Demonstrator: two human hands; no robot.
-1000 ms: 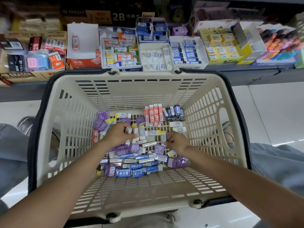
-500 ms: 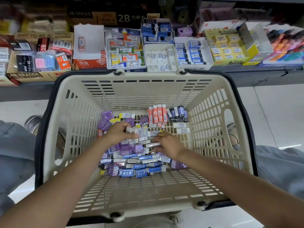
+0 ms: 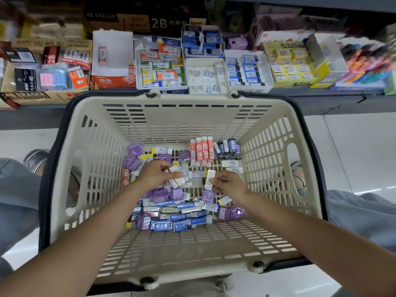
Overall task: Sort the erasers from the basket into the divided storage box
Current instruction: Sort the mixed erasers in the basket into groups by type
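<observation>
Bright, sharp centre (edges warped).

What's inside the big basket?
The basket holds a heap of erasers: purple ones, blue ones, a red row, white ones. The left hand and right hand each pinch white erasers. Whatever lies beneath the heap and hands is covered.

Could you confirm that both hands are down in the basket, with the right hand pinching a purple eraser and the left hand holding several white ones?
Not quite: in the head view the right hand pinches a white eraser, not a purple one. The rest holds: both hands are down in the basket, and the left hand holds several white erasers.
</observation>
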